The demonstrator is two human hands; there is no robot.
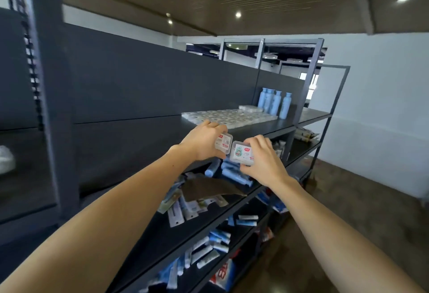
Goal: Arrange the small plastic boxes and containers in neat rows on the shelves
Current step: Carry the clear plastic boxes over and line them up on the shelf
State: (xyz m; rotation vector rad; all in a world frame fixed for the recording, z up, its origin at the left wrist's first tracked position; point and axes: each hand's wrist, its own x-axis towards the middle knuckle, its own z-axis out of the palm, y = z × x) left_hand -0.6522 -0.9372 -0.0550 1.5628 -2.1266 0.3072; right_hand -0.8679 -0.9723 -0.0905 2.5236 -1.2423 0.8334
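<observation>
Head view: a small clear plastic box with a red-and-white label (pixel 223 143) was gripped by the left hand (pixel 201 142), and a matching clear box with a green cartoon label (pixel 242 153) by the right hand (pixel 263 160), above the dark shelf's front edge (pixel 262 134).

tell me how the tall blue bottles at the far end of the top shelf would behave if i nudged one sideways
The blue bottles stand upright, tall and narrow, so a sideways nudge would probably tip one rather than slide it. They stand close together, so one could knock over its neighbours. Their round shape suggests a fallen one may roll along the top shelf.
</observation>
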